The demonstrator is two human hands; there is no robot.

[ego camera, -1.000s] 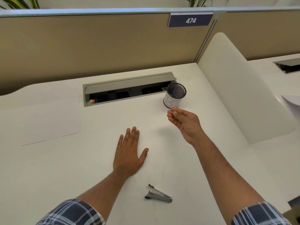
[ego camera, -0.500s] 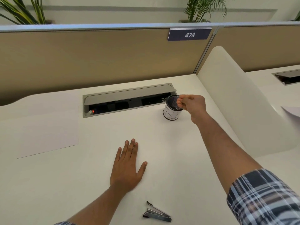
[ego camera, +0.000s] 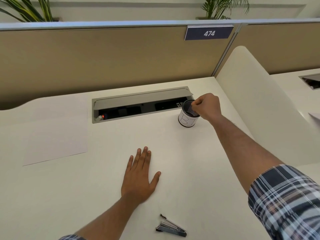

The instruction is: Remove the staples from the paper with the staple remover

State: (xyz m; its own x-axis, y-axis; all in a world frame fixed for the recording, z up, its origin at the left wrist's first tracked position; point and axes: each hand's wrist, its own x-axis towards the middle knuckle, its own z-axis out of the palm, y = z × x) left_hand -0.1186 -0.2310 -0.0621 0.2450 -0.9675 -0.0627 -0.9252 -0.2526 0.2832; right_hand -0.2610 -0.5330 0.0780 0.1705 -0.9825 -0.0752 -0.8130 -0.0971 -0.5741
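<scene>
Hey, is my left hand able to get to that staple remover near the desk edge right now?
Probably yes. The left hand lies flat and holds nothing, the staple remover lies just nearer the body, and only bare desk lies between them.

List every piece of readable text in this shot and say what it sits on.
"474": white digits on the dark blue plate atop the partition.
"BI" or similar: hand-drawn letters on the white band of the mesh cup, partly hidden by its curve.
Small icons inside the cable tray: too small to read.
</scene>
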